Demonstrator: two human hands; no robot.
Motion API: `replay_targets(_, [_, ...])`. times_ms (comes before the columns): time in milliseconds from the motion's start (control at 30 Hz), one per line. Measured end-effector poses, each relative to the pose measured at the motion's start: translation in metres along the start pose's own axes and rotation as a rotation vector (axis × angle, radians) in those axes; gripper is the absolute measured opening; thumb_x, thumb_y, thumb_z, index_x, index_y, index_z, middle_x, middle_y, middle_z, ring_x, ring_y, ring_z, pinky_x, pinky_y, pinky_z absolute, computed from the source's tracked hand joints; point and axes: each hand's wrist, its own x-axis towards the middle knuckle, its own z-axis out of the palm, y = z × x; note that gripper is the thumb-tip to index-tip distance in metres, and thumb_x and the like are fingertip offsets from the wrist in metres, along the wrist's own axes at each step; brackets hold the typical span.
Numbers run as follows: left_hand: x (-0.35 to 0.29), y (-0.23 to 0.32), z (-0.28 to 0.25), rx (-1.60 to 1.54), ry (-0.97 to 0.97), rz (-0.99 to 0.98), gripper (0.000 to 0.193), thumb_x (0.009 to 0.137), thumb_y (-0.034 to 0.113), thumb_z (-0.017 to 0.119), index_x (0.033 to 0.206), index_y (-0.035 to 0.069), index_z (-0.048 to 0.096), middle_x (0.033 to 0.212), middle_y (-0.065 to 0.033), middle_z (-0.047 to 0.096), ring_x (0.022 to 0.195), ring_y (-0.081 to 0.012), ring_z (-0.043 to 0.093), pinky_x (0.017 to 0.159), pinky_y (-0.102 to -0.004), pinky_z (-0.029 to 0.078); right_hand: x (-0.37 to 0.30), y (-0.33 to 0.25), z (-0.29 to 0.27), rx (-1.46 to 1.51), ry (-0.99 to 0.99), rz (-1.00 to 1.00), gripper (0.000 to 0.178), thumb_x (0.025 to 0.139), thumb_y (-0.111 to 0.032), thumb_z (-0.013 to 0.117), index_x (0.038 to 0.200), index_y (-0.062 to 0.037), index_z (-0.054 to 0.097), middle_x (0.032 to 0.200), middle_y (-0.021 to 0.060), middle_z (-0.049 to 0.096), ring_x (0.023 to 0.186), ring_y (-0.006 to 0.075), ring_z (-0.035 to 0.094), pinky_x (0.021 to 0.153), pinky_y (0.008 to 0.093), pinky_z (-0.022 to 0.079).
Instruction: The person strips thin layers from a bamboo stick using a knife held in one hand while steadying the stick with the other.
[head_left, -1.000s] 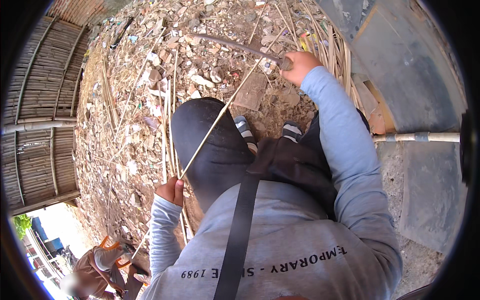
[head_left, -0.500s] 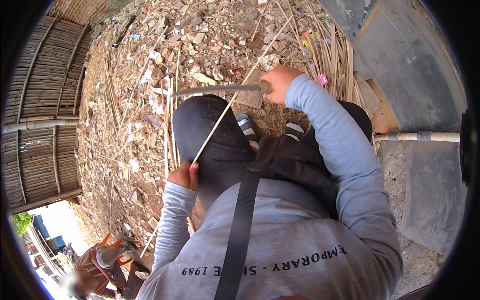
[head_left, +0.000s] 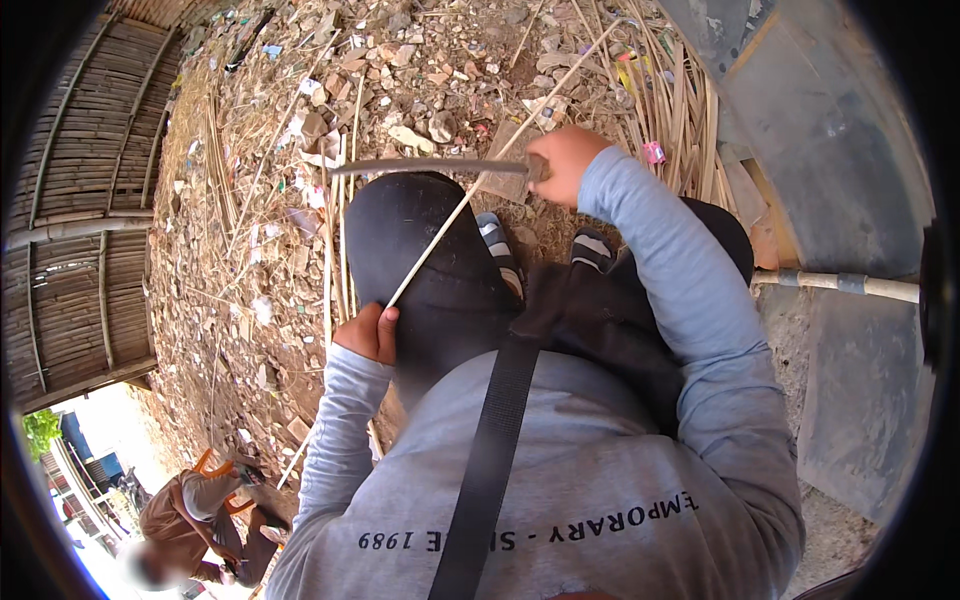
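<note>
My left hand point(head_left: 370, 332) pinches the near end of a long, pale split-bamboo strip point(head_left: 440, 236) beside my left knee. The strip slants away to the upper right, over my dark trouser leg. In my right hand point(head_left: 574, 166), fingers are wrapped round the short wooden handle of a long, slightly curved knife point(head_left: 405, 166). Its brownish blade points left and crosses the strip just beyond my left knee. Whether the edge touches the strip I cannot tell.
More bamboo strips point(head_left: 680, 130) lie on the rubble-strewn ground point(head_left: 400, 85) at the far right, others left of my knee. Grey sheets point(head_left: 820, 150) and a taped pole point(head_left: 845, 284) are on the right. A bamboo-slat wall point(head_left: 75, 310) stands left; another person point(head_left: 205, 515) sits at lower left.
The view has shifted a little, so the ground sits higher in the picture. The strip's far end has swung slightly right. Both hands keep their hold.
</note>
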Motion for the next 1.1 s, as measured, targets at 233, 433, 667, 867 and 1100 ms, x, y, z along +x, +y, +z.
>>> replay_targets(233, [0.002, 0.000, -0.004, 0.007, -0.034, -0.042, 0.048, 0.096, 0.043, 0.043, 0.072, 0.003, 0.050, 0.056, -0.0225, 0.051, 0.056, -0.0453, 0.053, 0.050, -0.0478, 0.040, 0.015, 0.021, 0.001, 0.070, 0.026, 0.099, 0.032, 0.069, -0.029, 0.071, 0.092, -0.0077, 0.066, 0.082, 0.0163, 0.066, 0.080, 0.0348, 0.064, 0.074, 0.0419, 0.050])
replay_targets(433, [0.003, 0.002, -0.001, -0.014, -0.036, -0.047, 0.041, 0.096, 0.037, 0.046, 0.073, 0.004, 0.051, 0.057, -0.0217, 0.052, 0.057, -0.0449, 0.054, 0.050, -0.0488, 0.041, 0.018, 0.017, 0.011, 0.043, -0.042, 0.045, 0.035, 0.069, -0.028, 0.070, 0.096, -0.0069, 0.065, 0.085, 0.0175, 0.066, 0.082, 0.0338, 0.064, 0.075, 0.0406, 0.051])
replay_targets(667, [0.002, 0.002, -0.003, 0.042, -0.005, -0.033, 0.039, 0.096, 0.036, 0.047, 0.073, 0.004, 0.050, 0.056, -0.0208, 0.052, 0.055, -0.0440, 0.054, 0.049, -0.0489, 0.041, 0.022, 0.017, 0.011, 0.085, -0.057, 0.090, 0.033, 0.070, -0.026, 0.070, 0.095, -0.0046, 0.065, 0.082, 0.0175, 0.066, 0.080, 0.0333, 0.064, 0.074, 0.0401, 0.050])
replay_targets(867, [-0.001, 0.019, 0.000, 0.083, 0.025, -0.074, 0.037, 0.095, 0.033, 0.049, 0.070, 0.005, 0.047, 0.054, -0.0194, 0.052, 0.053, -0.0430, 0.053, 0.047, -0.0486, 0.041, 0.020, 0.021, 0.011, 0.069, -0.238, 0.096, 0.035, 0.069, -0.029, 0.068, 0.096, -0.0071, 0.067, 0.086, 0.0179, 0.066, 0.084, 0.0343, 0.064, 0.077, 0.0411, 0.051])
replay_targets(1100, [-0.005, 0.008, 0.003, 0.088, 0.031, -0.053, 0.038, 0.096, 0.035, 0.048, 0.072, 0.005, 0.047, 0.055, -0.0203, 0.053, 0.054, -0.0430, 0.054, 0.048, -0.0484, 0.042, 0.010, -0.002, 0.000, -0.006, -0.092, -0.009, 0.041, 0.070, -0.027, 0.066, 0.107, -0.0090, 0.065, 0.091, 0.0171, 0.066, 0.088, 0.0355, 0.063, 0.079, 0.0429, 0.050])
